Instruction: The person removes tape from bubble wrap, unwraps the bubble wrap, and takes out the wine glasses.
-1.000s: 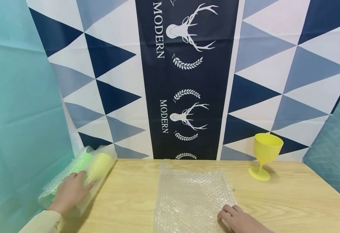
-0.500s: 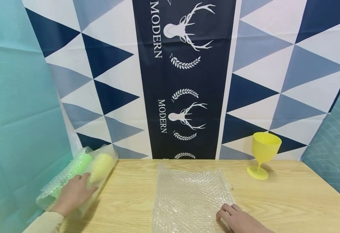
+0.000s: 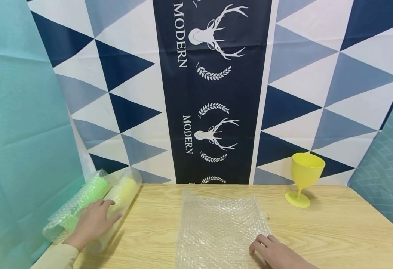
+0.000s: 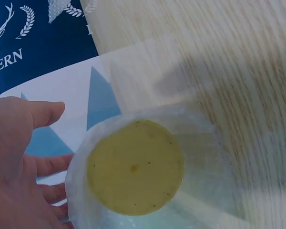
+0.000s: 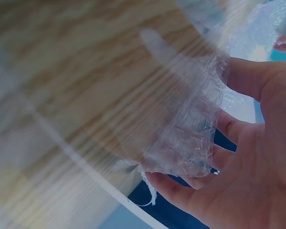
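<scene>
A bubble-wrapped yellow thing [image 3: 126,190] lies on the left of the table, its round yellow end [image 4: 136,167] showing through the wrap in the left wrist view. My left hand [image 3: 94,221] rests on this roll, fingers spread along its side and thumb apart from it. Just left of it lies a bubble-wrapped green thing [image 3: 93,190]. In the middle, a flat sheet of bubble wrap [image 3: 221,224] is spread out. My right hand [image 3: 273,250] rests at its near right edge, fingers slightly bent; the sheet's edge [image 5: 195,138] passes by the thumb and fingertips.
A yellow goblet [image 3: 305,173] stands upright at the back right of the wooden table [image 3: 344,228]. A patterned cloth [image 3: 216,93] hangs behind the table. Teal cloth [image 3: 18,149] closes off the left side.
My left hand has moved right, and the wrapped yellow roll has shifted right with it, away from the green one. My right hand and the flat sheet stay nearly still.
</scene>
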Tool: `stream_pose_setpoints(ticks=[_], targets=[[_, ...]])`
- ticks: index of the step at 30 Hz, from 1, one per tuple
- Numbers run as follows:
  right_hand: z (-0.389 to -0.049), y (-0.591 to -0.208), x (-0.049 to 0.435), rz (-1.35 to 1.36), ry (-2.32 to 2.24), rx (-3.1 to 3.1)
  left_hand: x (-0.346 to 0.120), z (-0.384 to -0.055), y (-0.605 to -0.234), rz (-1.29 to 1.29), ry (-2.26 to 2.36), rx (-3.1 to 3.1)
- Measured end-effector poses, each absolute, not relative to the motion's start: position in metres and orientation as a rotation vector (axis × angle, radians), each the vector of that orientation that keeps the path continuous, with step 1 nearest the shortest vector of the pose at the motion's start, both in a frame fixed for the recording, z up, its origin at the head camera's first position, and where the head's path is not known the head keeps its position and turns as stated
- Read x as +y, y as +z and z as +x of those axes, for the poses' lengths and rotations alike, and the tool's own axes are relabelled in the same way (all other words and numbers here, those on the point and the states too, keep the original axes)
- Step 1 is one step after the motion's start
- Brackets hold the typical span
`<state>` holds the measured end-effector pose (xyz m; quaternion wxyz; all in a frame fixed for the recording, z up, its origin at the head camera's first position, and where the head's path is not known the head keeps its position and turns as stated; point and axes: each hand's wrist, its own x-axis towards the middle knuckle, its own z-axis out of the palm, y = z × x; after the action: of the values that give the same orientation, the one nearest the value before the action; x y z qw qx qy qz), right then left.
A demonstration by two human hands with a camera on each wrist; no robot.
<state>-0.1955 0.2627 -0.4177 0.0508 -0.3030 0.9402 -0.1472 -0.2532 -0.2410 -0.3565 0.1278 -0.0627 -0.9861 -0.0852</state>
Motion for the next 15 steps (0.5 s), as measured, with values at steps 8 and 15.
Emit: stream_pose_setpoints(ticks=[8, 15], targets=[[-0.194, -0.415, 0.261, -0.871, -0.452, 2.853, -0.233, -0.254, -0.351, -0.321, -0.321, -2.847], [-0.193, -0.413, 0.259, -0.84, -0.457, 2.849, -0.222, -0.251, -0.351, -0.423, -0.455, -2.859]])
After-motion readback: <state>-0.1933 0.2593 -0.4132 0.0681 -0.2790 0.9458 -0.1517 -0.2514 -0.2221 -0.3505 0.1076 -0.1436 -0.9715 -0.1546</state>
